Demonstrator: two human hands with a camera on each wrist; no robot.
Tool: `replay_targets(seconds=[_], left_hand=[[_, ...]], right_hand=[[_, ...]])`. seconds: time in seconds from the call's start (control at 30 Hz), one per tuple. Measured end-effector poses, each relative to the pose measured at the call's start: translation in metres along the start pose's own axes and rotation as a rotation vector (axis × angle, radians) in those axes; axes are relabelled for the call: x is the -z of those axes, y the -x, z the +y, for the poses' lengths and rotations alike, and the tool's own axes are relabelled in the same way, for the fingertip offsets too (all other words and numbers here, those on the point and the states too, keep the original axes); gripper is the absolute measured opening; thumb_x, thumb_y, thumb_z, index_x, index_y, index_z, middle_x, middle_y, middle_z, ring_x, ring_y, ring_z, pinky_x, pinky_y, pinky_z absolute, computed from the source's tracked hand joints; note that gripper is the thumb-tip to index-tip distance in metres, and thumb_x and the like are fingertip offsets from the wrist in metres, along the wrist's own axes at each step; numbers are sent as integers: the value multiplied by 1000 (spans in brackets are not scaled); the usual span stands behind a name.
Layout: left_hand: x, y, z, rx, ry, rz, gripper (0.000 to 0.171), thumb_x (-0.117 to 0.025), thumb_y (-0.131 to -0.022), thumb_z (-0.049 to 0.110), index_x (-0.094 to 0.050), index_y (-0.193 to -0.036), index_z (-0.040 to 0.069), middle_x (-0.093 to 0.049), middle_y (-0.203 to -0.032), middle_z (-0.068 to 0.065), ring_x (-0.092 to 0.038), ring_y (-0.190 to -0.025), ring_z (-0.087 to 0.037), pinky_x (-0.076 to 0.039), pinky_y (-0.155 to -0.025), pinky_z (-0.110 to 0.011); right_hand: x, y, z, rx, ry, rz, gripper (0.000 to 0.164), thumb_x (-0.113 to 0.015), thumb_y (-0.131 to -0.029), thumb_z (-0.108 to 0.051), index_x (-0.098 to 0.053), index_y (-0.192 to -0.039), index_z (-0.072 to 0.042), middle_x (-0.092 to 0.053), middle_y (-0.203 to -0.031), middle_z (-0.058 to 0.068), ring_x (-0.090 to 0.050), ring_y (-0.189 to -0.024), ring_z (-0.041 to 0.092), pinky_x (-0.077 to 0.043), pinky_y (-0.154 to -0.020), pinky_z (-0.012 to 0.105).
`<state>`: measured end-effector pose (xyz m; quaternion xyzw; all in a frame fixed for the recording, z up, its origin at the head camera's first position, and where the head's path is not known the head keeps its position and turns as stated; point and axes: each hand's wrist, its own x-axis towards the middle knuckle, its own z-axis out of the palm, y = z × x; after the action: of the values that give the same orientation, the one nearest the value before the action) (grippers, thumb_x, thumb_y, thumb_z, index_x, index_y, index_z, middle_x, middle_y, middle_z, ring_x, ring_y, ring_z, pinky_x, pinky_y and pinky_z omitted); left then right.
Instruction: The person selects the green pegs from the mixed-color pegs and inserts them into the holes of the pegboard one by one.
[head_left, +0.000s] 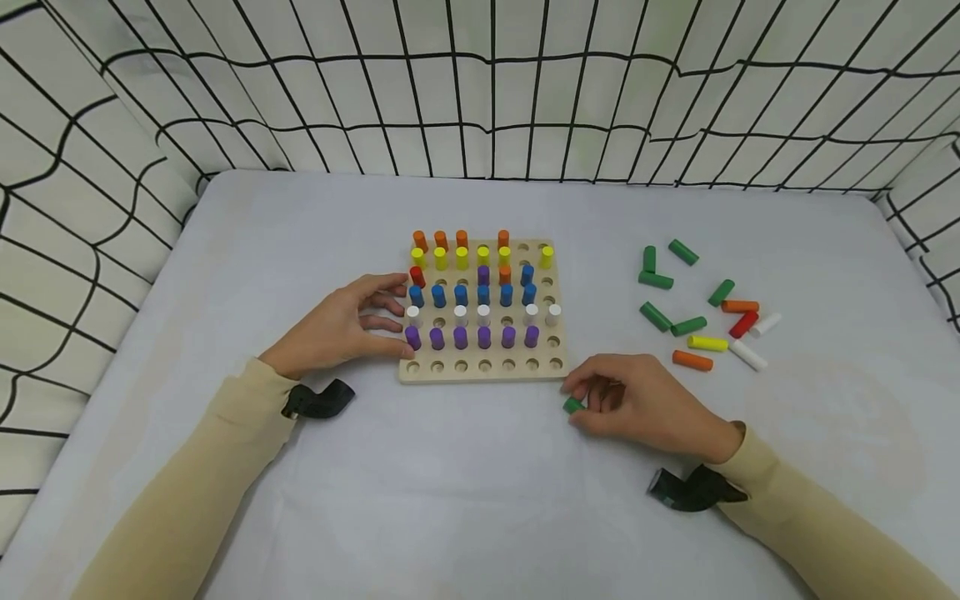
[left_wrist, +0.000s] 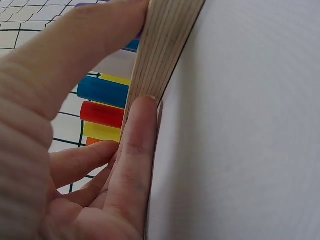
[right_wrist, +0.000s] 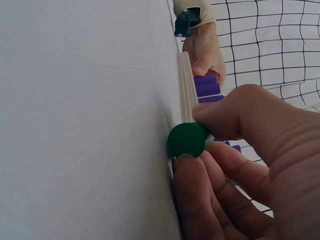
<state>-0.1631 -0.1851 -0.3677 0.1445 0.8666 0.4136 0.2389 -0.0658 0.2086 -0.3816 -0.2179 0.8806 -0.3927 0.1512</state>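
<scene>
A pale wooden pegboard (head_left: 450, 372) lies mid-table, with rows of coloured pegs upright in it: orange, yellow, blue, white and purple, plus a red peg (head_left: 417, 277) at the left. Round holes show along its front row. My left hand (head_left: 337, 325) rests at the board's left edge, its thumb by the front corner and a straight finger (left_wrist: 140, 145) along the layered side. Just off the front right corner, my right hand (head_left: 645, 408) pinches a green peg (right_wrist: 187, 140) between thumb and fingers, low over the cloth, its round end showing in the right wrist view.
Loose pegs are scattered right of the board: several green ones (head_left: 656, 317), orange pegs (head_left: 692, 361), a yellow peg (head_left: 707, 343), a red peg (head_left: 743, 325) and white pegs (head_left: 747, 356). White cloth (head_left: 450, 500) covers the table. Black wire mesh (head_left: 487, 125) stands around the back and sides.
</scene>
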Motion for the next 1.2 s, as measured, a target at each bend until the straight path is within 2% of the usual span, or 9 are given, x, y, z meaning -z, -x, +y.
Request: replay_targets(seconds=[0.2, 0.47, 0.6, 0.77, 1.0, 1.2], left_hand=[[0, -2, -3, 13, 19, 4, 105, -91, -79, 34, -29, -162, 13, -55, -143, -10, -71, -117, -23, -57, -108, -39], [0, -4, -5, 5, 37, -5, 104, -91, -80, 33, -29, -162, 14, -54, -144, -10, -70, -118, -24, -58, -107, -34], [0, -4, -5, -2, 36, -9, 104, -90, -80, 34, -29, -162, 14, -55, -142, -10, -70, -118, -23, -58, -107, -33], [2, -3, -7, -7, 26, -15, 104, -89, -81, 36, -28, -163, 15, -56, -140, -10, -70, -118, -22, -58, -107, -33], [2, -2, -5, 0, 34, -16, 104, -90, -81, 34, -28, -162, 14, -56, -140, -10, -70, -118, -22, -58, -106, -32], [2, -2, -4, 3, 39, -13, 102, -90, -81, 33, -29, -162, 14, -56, -139, -10, -69, -118, -23, -58, -106, -32]], right_hand=[[1, 0, 5, -16, -100, 32, 27, -85, -84, -15, -75, -108, -25, -69, -83, -10, -64, -76, 9, -58, -67, 21], [2, -2, 12, -18, -238, 72, 24, -80, -89, -10, -74, -110, -20, -73, -92, -3, -67, -81, 12, -59, -68, 22], [2, -1, 14, -49, -316, 103, 23, -76, -91, -8, -72, -112, -17, -74, -95, 0, -68, -81, 14, -61, -68, 23], [0, -1, 12, -98, -391, 149, 22, -74, -93, -7, -70, -114, -11, -74, -96, -1, -69, -80, 14, -61, -69, 24], [-1, -2, 10, -75, -457, 211, 23, -75, -93, -7, -68, -114, -5, -71, -98, -3, -68, -82, 11, -59, -67, 20], [-1, -3, 10, -64, -502, 246, 23, -75, -92, -4, -67, -113, -4, -70, -99, -5, -69, -84, 10, -59, -71, 18]])
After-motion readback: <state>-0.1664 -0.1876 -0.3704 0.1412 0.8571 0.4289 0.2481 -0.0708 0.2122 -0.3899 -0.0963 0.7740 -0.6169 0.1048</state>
